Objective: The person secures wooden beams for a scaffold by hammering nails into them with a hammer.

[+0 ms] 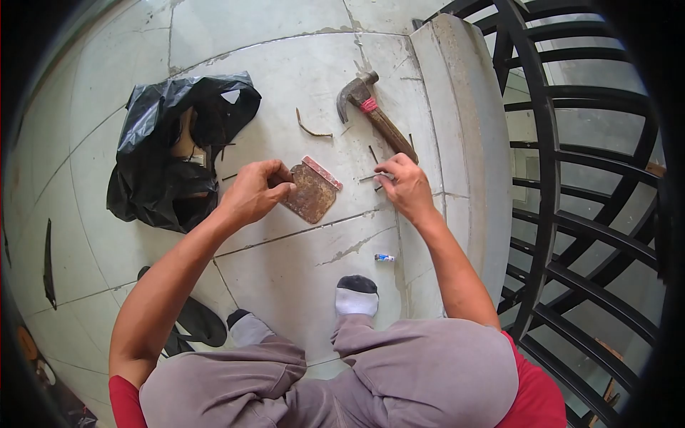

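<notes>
My right hand (pixel 408 187) is pinched around a dark nail (pixel 367 177), whose thin shaft sticks out to the left. More nails lie by its fingers, one of them a short nail (pixel 372 153) on the tile. Just beyond is a claw hammer (pixel 385 128) with red binding below its head, its handle end close to my knuckles. My left hand (pixel 258 191) has curled fingers, thumb near the index; whatever they hold is hidden. Beside its fingertips a rusty scraper-like plate (pixel 312 194) with a red-and-white edge lies flat. A long bent nail (pixel 311 128) rests farther out.
A crumpled black plastic bag (pixel 153 153) lies open at left with pieces inside. A small blue-and-white item (pixel 384 257) is near my foot. Dark sandals (pixel 200 321) are at lower left. A raised ledge (pixel 471 143) and black metal railing (pixel 546 157) border the right.
</notes>
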A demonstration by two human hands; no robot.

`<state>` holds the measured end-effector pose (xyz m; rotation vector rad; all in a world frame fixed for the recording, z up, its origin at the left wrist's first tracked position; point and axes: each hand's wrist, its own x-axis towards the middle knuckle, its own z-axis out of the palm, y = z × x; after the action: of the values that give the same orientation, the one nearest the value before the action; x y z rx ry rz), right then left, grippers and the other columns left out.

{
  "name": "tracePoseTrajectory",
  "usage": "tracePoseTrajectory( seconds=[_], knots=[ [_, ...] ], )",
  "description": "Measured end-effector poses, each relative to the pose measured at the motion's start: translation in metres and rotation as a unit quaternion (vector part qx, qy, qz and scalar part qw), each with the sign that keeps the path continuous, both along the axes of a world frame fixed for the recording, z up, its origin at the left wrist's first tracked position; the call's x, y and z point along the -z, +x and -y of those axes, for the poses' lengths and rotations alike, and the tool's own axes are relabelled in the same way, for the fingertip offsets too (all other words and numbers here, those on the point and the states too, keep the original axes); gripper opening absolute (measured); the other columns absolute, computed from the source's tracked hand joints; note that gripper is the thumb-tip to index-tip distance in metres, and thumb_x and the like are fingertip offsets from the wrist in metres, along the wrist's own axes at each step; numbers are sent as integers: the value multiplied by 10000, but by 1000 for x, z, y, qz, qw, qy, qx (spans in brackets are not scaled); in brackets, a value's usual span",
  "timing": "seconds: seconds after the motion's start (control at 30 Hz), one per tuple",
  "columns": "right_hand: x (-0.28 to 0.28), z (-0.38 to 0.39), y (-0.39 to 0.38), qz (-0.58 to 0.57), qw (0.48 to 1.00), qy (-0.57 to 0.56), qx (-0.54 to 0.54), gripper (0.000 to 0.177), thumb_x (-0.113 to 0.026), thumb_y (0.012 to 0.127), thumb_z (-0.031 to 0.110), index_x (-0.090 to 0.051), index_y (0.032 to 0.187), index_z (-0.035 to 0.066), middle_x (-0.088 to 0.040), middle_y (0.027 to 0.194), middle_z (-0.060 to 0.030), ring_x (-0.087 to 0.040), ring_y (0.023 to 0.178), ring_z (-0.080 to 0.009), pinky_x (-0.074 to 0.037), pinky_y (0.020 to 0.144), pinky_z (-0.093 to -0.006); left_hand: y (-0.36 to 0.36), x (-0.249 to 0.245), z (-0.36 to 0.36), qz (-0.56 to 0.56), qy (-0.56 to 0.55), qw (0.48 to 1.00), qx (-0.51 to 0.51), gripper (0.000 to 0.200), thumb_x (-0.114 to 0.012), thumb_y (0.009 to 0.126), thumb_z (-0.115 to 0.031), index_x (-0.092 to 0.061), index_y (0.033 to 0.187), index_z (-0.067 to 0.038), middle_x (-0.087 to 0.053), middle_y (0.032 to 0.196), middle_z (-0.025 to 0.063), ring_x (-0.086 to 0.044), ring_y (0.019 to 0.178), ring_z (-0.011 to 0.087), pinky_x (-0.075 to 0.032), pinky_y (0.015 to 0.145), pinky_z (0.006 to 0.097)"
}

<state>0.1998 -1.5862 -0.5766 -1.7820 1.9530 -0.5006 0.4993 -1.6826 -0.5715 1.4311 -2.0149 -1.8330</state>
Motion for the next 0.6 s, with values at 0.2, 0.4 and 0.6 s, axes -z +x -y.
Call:
tracePoseTrajectory(
  seconds=[0.2,0.4,0.6],
  knots=[
    [8,-1,7,-42,998,-39,-28,153,-743,823,99,-683,953,44,-643,915,-68,-655,765,-260,-528,709,-374,-12,-10,-4,-42,-62,996,-39,256,-652,887,-75,-538,1107,-10,-666,813,106,-628,749,171,-498,710,319],
    [-16,9,16,560,760,253,212,151,-695,923,106,-620,1030,30,-667,862,-66,-549,620,-66,-476,523,-199,-17,-5,-11,-104,-169,980,5,241,-622,852,9,-600,1082,-61,-638,815,127,-636,738,266,-502,700,368],
    [-25,10,45,550,776,264,161,275,-743,871,96,-510,1014,60,-644,793,-55,-543,586,-78,-469,522,-215,-28,-17,-21,-124,-435,888,86,197,-665,811,-22,-704,995,-79,-632,1008,73,-616,964,275,-513,814,377]
  ],
)
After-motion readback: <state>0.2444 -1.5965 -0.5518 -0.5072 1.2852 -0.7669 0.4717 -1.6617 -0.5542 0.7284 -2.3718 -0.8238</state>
